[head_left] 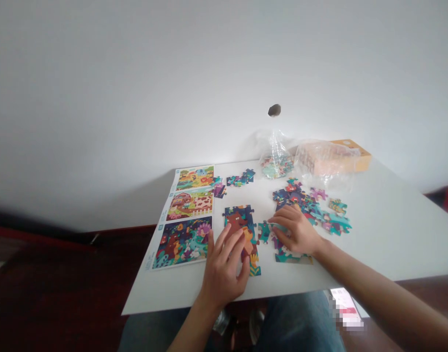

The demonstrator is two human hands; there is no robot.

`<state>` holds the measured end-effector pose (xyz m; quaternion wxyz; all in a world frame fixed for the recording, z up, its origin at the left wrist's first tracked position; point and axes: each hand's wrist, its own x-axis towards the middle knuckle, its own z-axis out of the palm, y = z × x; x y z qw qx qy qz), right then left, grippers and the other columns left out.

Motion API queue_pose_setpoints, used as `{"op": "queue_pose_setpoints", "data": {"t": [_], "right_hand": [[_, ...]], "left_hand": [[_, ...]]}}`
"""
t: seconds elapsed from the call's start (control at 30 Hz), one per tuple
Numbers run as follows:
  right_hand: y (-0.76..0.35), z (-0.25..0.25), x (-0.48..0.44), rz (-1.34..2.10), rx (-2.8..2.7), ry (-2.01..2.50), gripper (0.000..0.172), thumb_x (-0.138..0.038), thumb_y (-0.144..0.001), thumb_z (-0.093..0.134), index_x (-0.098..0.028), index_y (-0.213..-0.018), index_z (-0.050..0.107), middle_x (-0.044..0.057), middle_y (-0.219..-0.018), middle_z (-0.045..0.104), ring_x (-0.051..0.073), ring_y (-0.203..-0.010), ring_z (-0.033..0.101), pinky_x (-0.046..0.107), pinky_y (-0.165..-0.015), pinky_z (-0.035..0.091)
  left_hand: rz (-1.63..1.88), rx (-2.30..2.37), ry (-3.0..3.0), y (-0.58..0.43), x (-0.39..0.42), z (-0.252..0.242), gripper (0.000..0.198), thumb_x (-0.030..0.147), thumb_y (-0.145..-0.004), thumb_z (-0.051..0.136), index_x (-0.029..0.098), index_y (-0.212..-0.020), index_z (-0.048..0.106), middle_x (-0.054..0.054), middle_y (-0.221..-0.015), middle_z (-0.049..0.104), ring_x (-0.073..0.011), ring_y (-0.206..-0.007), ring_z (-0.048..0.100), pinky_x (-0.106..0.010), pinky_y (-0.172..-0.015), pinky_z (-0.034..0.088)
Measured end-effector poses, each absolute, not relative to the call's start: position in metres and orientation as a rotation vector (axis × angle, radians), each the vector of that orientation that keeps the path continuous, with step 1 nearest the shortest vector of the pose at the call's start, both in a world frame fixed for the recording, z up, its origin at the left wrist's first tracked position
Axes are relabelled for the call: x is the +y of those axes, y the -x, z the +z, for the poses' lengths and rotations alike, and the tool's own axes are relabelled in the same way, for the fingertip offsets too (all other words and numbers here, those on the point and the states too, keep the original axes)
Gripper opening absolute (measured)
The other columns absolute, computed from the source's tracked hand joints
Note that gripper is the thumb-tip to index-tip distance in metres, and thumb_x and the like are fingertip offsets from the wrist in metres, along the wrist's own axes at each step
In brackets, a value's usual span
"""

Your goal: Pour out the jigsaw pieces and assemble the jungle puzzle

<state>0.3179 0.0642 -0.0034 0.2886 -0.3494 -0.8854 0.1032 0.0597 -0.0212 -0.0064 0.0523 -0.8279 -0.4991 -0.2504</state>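
Observation:
My left hand (225, 266) lies with spread fingers over the lower left of a joined puzzle section (239, 218) showing a brown bear. To its right, my right hand (295, 230) has its thumb and fingertips near a teal puzzle piece (264, 231); whether it grips the piece is unclear. Under and below that hand lies another joined section (292, 257), partly hidden. Left of my left hand is a reference sheet (183, 242) with three pictures. Beyond my right hand, loose pieces (297, 191) form a pile.
A small group of pieces (240, 179) lies at the back of the white table (385, 234). Behind it stand a plastic bag with pieces (277, 165) and a yellow box (361, 159) partly under clear plastic. A wall borders the table's far edge.

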Motion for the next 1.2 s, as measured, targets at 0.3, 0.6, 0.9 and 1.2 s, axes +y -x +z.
{"op": "queue_pose_setpoints", "data": {"t": [0.3,0.6,0.9,1.2], "right_hand": [[-0.324,0.003,0.063,0.429,-2.523,0.939,0.042,-0.033,-0.083,0.068,-0.024,-0.125,0.068,0.01,-0.11,0.062,0.025,-0.096,0.056,0.044,-0.087,0.042],[-0.316,0.001,0.06,0.546,-2.489,0.839,0.035,-0.025,-0.083,0.067,-0.021,-0.118,0.07,0.011,-0.11,0.063,0.024,-0.1,0.058,0.043,-0.09,0.043],[-0.31,0.002,0.056,0.473,-2.506,0.895,0.052,-0.042,-0.08,0.074,-0.021,-0.126,0.064,0.014,-0.122,0.06,0.028,-0.105,0.056,0.047,-0.094,0.043],[-0.304,-0.004,0.06,0.497,-2.487,0.87,0.045,-0.037,-0.079,0.073,-0.02,-0.119,0.063,0.012,-0.116,0.063,0.027,-0.103,0.057,0.044,-0.092,0.043]], "left_hand": [[-0.535,-1.581,2.611,-0.062,-0.022,-0.017,0.044,0.028,-0.096,0.048,0.022,-0.138,0.057,-0.007,-0.15,0.052,-0.0322,-0.144,0.041,-0.065,-0.123,0.012],[-0.585,-1.644,2.633,-0.067,-0.02,-0.012,0.041,0.032,-0.098,0.047,0.025,-0.137,0.059,-0.004,-0.152,0.05,-0.0303,-0.143,0.043,-0.061,-0.125,0.007],[-0.571,-1.666,2.641,-0.067,-0.021,-0.012,0.043,0.032,-0.099,0.046,0.025,-0.139,0.058,-0.005,-0.153,0.049,-0.0312,-0.144,0.042,-0.062,-0.125,0.012],[-0.516,-1.701,2.651,-0.068,-0.022,-0.009,0.044,0.034,-0.1,0.044,0.025,-0.141,0.056,-0.005,-0.155,0.046,-0.0314,-0.145,0.039,-0.062,-0.123,0.017]]}}
